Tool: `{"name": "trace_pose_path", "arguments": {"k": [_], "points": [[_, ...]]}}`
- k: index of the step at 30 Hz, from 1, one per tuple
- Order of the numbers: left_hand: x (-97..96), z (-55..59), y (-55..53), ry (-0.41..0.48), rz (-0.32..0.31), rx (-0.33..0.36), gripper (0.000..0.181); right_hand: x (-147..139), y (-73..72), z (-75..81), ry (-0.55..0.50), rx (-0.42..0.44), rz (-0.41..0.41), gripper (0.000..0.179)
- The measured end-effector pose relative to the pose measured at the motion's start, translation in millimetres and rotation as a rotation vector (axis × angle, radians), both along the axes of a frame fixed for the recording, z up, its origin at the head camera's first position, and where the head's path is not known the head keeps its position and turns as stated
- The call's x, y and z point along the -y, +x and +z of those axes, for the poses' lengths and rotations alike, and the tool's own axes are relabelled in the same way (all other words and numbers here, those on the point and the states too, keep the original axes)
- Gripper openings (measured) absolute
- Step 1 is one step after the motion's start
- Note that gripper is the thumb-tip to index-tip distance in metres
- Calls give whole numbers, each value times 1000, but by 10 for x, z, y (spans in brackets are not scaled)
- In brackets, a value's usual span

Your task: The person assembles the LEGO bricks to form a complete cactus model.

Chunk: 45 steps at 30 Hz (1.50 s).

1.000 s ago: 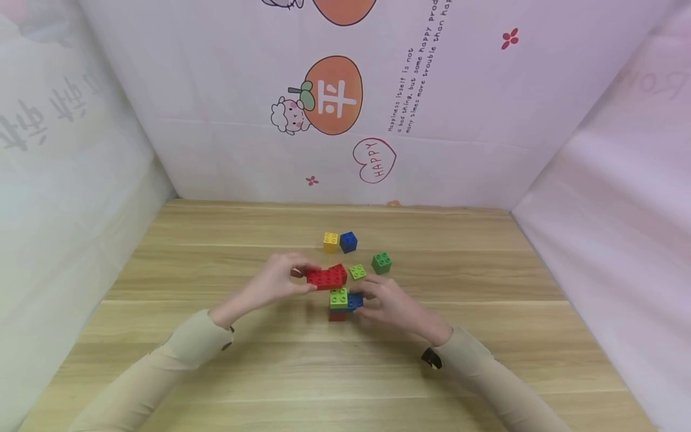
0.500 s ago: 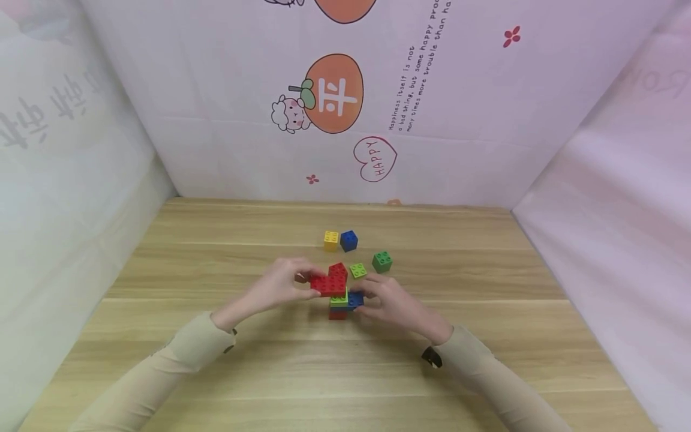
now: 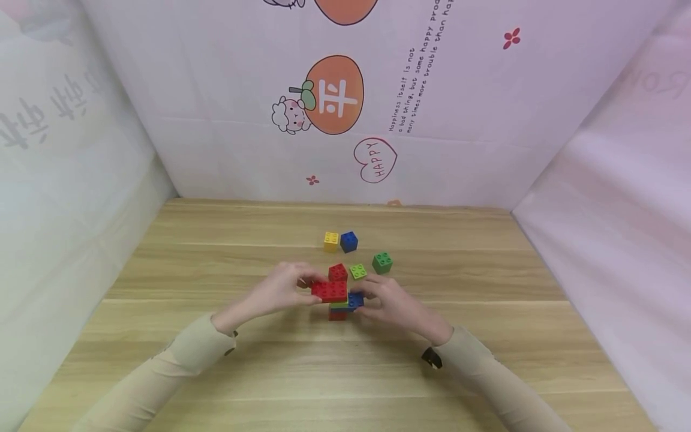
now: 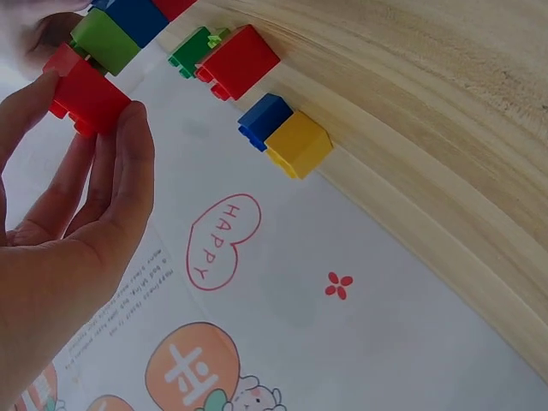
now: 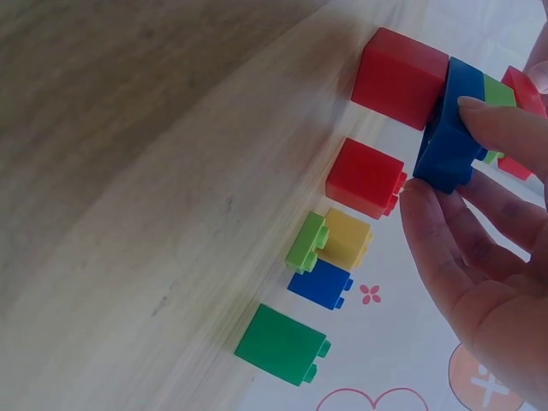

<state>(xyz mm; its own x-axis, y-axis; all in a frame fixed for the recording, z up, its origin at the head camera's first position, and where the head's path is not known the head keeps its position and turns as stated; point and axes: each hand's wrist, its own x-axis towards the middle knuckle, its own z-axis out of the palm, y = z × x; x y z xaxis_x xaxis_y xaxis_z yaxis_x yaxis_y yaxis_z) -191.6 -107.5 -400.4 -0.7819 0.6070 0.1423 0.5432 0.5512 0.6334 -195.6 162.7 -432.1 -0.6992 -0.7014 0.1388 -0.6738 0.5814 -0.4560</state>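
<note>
My left hand (image 3: pixel 281 289) pinches a long red toy brick (image 3: pixel 330 291) by its left end, studs up. It lies right over a small stack and covers most of the light green brick (image 4: pixel 104 41) on top. Beneath that green brick is a longer blue brick (image 5: pixel 454 128), jutting out to the right. A red block (image 5: pixel 399 79) forms the stack's base on the wooden table (image 3: pixel 302 372). My right hand (image 3: pixel 391 304) holds the jutting end of the blue brick between thumb and fingers, as the right wrist view shows.
Just behind the stack stand a loose red brick (image 3: pixel 338 272) and a thin light green brick (image 3: pixel 358 272). A green brick (image 3: pixel 382 263) sits to their right. Farther back are yellow (image 3: pixel 331 242) and blue (image 3: pixel 349 241) bricks, before a printed cloth wall (image 3: pixel 243 162).
My left hand has brought the long red brick rightward and nearer me, from beside the loose red brick to over the stack's light green top. The right hand keeps its hold.
</note>
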Motion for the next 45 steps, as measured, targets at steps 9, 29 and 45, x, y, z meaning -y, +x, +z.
{"name": "trace_pose_path", "arguments": {"k": [9,29,45], "points": [[-26,25,14,-41,7,-13,30,11,11,-8,-12,-2,12,38],[-50,12,33,-29,-23,-30,34,14,13,-4,-23,-16,24,37],[-144,96,24,-136,1,-49,37,26,13,19,15,2,-5,40]]}}
